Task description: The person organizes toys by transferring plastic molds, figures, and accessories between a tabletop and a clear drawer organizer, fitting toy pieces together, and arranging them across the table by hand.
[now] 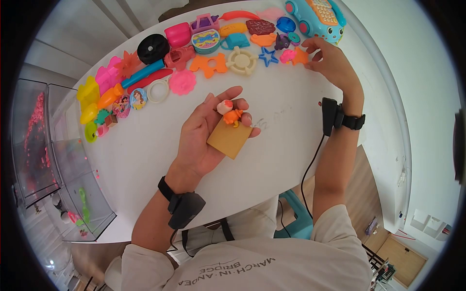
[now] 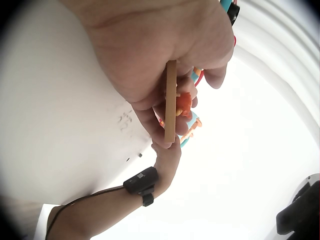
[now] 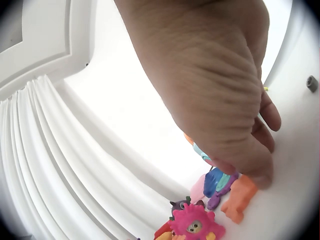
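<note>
My left hand (image 1: 196,138) is palm up, with its fingers bent around a flat tan wooden square (image 1: 229,139) and a small figurine (image 1: 232,116) with an orange body and a pale, red-topped head. Edge-on in the left wrist view, the square (image 2: 171,102) shows the orange figurine (image 2: 184,104) beside it. Over the table's far right, my right hand (image 1: 335,63) has its fingers spread apart, fingertips right by an orange star-like piece (image 1: 300,56). A pink spiky toy (image 3: 196,224) lies near that orange piece (image 3: 239,199) in the right wrist view.
Many toys curve along the far edge of the white table (image 1: 276,155), among them a blue star ring (image 1: 268,56), a cream ring (image 1: 241,61) and a pink flower shape (image 1: 182,82). A toy phone (image 1: 320,22) stands at the back right. Clear bins (image 1: 73,194) are at left.
</note>
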A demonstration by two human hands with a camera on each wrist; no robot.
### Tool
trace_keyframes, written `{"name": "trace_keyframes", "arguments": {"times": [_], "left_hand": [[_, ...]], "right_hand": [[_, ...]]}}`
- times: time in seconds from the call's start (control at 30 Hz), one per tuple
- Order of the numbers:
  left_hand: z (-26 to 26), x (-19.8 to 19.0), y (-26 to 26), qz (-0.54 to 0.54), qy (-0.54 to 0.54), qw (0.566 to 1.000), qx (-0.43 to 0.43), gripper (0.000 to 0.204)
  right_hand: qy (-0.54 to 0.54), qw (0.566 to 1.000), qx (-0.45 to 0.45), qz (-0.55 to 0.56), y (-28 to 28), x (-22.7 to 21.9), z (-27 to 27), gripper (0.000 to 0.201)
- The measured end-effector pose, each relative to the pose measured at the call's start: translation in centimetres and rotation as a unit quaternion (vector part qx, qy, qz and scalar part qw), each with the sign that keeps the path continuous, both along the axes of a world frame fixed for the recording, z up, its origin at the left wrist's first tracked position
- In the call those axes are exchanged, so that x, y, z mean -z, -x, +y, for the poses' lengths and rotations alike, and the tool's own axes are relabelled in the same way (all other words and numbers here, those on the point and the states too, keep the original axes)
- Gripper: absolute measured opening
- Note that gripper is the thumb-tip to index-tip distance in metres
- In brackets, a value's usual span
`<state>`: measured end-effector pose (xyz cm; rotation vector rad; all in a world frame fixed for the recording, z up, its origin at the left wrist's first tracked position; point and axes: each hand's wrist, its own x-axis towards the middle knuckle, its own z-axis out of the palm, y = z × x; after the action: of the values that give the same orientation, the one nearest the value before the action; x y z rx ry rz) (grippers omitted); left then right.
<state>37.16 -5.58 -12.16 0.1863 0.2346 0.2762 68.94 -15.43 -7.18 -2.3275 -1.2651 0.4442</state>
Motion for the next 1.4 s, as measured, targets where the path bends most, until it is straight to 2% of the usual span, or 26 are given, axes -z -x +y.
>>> {"name": "trace_keyframes", "arguments": {"times": [1.0,1.1,1.17,1.27,1.3,1.37,1.4], "left_hand": [[0.0,0.0,0.0,0.002,0.003,1.0,0.0,0.052],[0.0,0.1,0.0,0.002,0.004,1.0,-0.001,0.052],[0.0,0.1,0.0,0.0,0.005,1.0,-0.001,0.052],[0.0,0.0,0.0,0.006,-0.003,1.0,-0.001,0.052],[0.0,0.0,0.0,0.005,-0.001,1.0,-0.001,0.052],[0.0,0.0,0.0,0.005,0.0,1.0,-0.001,0.052],[0.0,0.0,0.0,0.004,0.001,1.0,-0.001,0.052]], "right_hand": [[-0.019,0.999,-0.007,-0.034,0.0,0.2,0.1,0.048],[0.002,1.0,-0.001,-0.028,-0.2,-0.1,-0.2,0.048],[0.092,0.994,0.03,-0.051,0.0,-1.2,-0.9,0.05],[0.148,0.985,0.08,-0.027,-0.1,-2.3,-1.3,0.054],[0.148,0.985,0.079,-0.027,0.1,-2.3,-1.5,0.054],[0.057,0.998,0.022,-0.01,0.4,-2.1,-2.0,0.058],[0.057,0.998,0.022,-0.01,0.4,-2.0,-2.0,0.058]]}}
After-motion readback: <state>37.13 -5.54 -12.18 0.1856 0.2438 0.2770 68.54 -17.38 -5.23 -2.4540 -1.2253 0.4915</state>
